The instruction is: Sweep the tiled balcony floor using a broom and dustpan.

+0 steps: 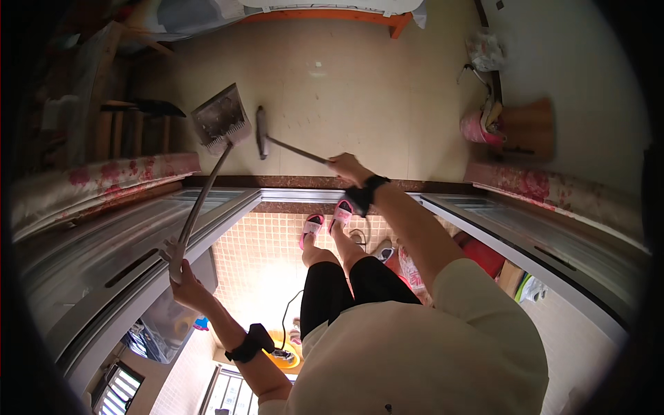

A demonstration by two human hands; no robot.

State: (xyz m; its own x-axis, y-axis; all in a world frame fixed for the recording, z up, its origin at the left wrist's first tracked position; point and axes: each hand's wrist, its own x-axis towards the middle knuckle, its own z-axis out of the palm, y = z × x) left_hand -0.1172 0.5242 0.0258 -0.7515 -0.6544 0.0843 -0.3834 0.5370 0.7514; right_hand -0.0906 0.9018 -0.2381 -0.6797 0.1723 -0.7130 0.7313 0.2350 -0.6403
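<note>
My left hand (pixel 188 284) grips the upper end of the long handle of a dustpan (pixel 220 118). The pan has a toothed comb edge near its handle and lies over the tiled floor, tilted, with specks in it. My right hand (pixel 348 168) is closed around the handle of a broom (pixel 262 132). The broom's narrow dark head is just right of the dustpan, with a gap between them. Small dark specks lie on the floor (pixel 332 98) to the right of the broom head. The top of the broom handle is hidden behind my wrist.
Sliding door frames (pixel 155 290) flank me on both sides, with a raised sill (pixel 306 195) in front of my feet. Floral curtains (pixel 539 187) hang at both sides. A pink bin (pixel 480 128) stands at right beside a wooden stool or box (pixel 531 129). An orange bed frame (pixel 332 18) is beyond.
</note>
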